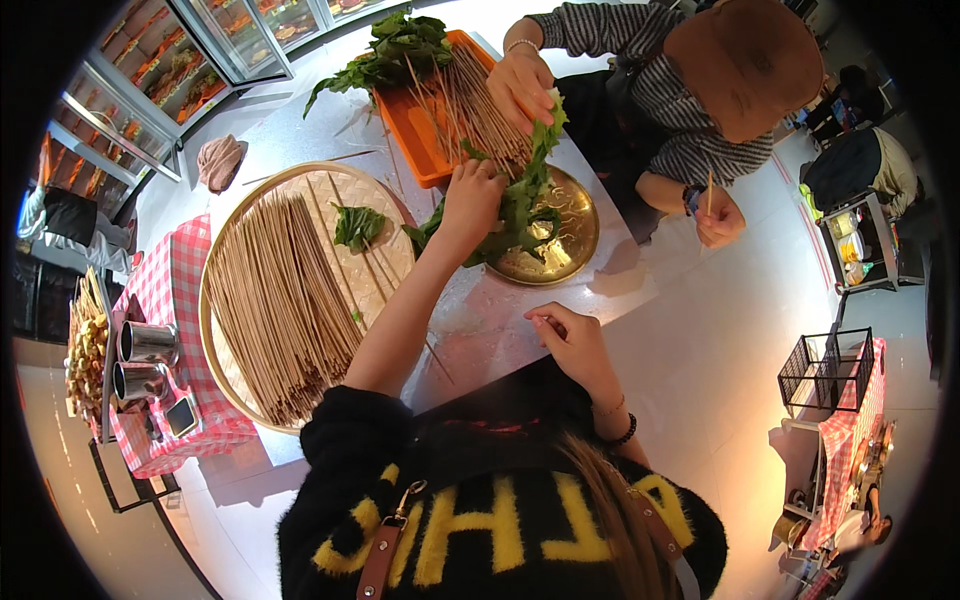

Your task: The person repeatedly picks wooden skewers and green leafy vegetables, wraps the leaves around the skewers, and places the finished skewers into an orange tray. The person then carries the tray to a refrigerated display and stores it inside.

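My left hand (474, 196) reaches over the leafy greens (517, 214) at the left side of a round gold metal plate (577, 240). Its fingertips are hidden among the leaves, so a grip cannot be made out. Close to the table's near edge, my right hand (574, 341) hovers with curled fingers and nothing visible in it. Just beyond my left hand, thin wooden skewers (480, 112) lie in an orange plastic tray (409, 142). A round woven bamboo tray (386, 199) at left holds a dense row of skewers (277, 300) and a small leaf piece (358, 226).
Across the table, a co-worker's one hand (525, 86) holds a leaf by its pale stem; the other (720, 217) holds a skewer. More greens (409, 52) lie on the orange tray's far end. Metal cups (146, 341) stand at left on checked cloth (184, 262).
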Demonstrator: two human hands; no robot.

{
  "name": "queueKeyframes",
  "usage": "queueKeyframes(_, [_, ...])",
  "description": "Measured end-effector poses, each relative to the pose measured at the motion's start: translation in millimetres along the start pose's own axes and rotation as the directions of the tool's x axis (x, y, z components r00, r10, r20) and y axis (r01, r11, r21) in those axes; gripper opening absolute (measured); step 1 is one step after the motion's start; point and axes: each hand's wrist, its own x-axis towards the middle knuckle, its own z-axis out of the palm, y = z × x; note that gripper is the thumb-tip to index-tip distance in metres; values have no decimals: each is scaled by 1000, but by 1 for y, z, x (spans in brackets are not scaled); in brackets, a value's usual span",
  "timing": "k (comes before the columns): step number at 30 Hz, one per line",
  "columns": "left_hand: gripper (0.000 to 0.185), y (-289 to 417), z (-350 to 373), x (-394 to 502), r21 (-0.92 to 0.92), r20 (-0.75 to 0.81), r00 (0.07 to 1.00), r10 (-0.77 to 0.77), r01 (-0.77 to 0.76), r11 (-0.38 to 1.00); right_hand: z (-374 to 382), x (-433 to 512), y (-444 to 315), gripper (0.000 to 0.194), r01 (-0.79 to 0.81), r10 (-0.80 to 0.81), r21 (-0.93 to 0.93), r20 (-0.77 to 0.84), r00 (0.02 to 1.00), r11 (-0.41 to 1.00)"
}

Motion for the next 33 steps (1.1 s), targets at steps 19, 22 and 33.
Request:
queueKeyframes(19, [20,-30,-99,-8,-866,-69,735,-675,291,406,4,71,-27,16,268,-292,-185,-119,949,945])
queueKeyframes(22, [18,-30,-119,-17,-908,-96,733,-673,213,361,12,112,-30,17,321,-392,-353,-148,908,879])
queueKeyframes(33, [24,-38,-175,-68,-978,178,638,-749,199,-63,-14,198,5,17,86,-373,-704,-266,889,705])
